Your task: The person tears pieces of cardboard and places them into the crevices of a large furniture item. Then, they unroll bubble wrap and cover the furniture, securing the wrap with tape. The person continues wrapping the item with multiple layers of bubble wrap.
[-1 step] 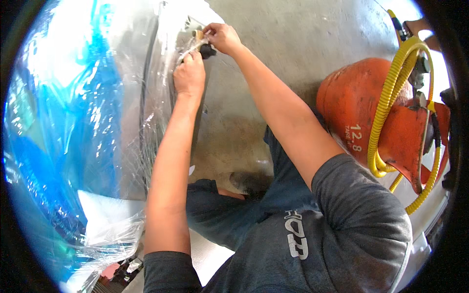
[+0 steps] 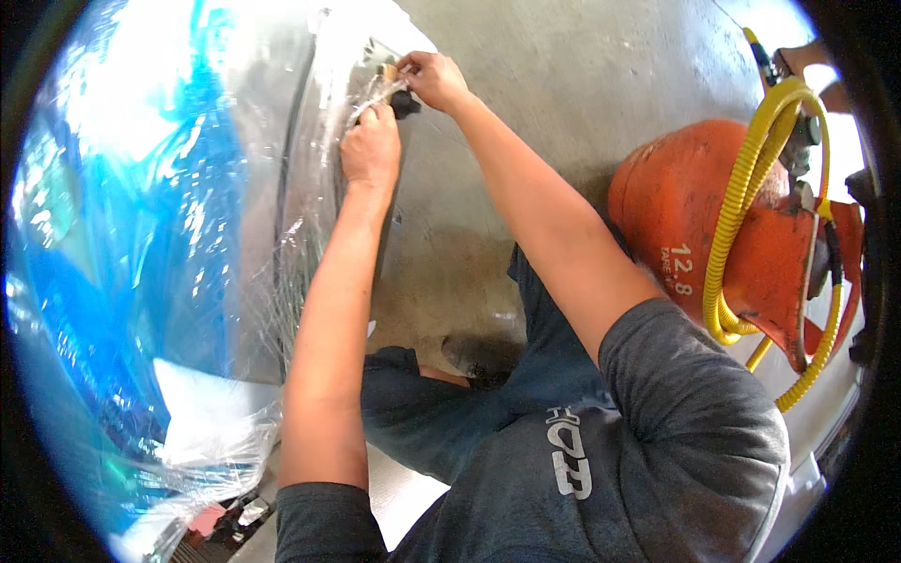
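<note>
At the upper middle, clear plastic film [image 2: 310,216] covers a large object on my left. My left hand [image 2: 372,150] is closed on the film's right edge. Beyond it, my right hand [image 2: 435,81] pinches the same film, and a twisted strip of it runs between the two hands. A small tan piece [image 2: 389,71] shows beside my right fingertips. Just under them is a black lump [image 2: 404,103], whose kind I cannot make out.
Blue sheeting [image 2: 188,235] shines under the film at left, with a white sheet [image 2: 211,408] low down. An orange gas cylinder [image 2: 671,188] stands at right, a yellow corrugated hose [image 2: 737,206] looped over it. Another person's hand [image 2: 802,58] shows at the upper right.
The view has shifted slightly, so the film and both hands sit a little lower and further right. Both hands keep their hold.
</note>
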### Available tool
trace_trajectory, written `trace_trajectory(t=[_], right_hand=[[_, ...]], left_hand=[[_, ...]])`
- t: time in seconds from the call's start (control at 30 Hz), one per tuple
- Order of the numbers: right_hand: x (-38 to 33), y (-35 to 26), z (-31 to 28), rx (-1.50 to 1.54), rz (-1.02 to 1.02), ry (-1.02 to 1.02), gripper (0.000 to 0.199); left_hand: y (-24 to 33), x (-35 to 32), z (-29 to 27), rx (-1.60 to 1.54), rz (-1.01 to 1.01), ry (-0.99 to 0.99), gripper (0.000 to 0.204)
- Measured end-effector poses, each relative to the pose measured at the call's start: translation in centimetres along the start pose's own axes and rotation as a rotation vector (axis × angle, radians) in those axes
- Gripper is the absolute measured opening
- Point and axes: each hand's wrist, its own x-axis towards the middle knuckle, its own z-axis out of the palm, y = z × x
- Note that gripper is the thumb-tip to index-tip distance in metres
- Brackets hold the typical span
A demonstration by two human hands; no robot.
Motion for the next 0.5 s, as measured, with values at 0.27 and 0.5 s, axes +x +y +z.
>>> trace_trajectory(t=[0.27,0.5], right_hand=[[-2.5,4.7,1.2,0.192,0.185,0.163,0.047],[-12.1,14.4,3.0,-0.105,0.487,-0.822,0.022]], left_hand=[[5.2,-7.7,-14.4,-0.83,-0.203,-0.231,0.059],[-3.1,-34.3,-30.4,-1.378,-0.319,-0.217,0.037]])
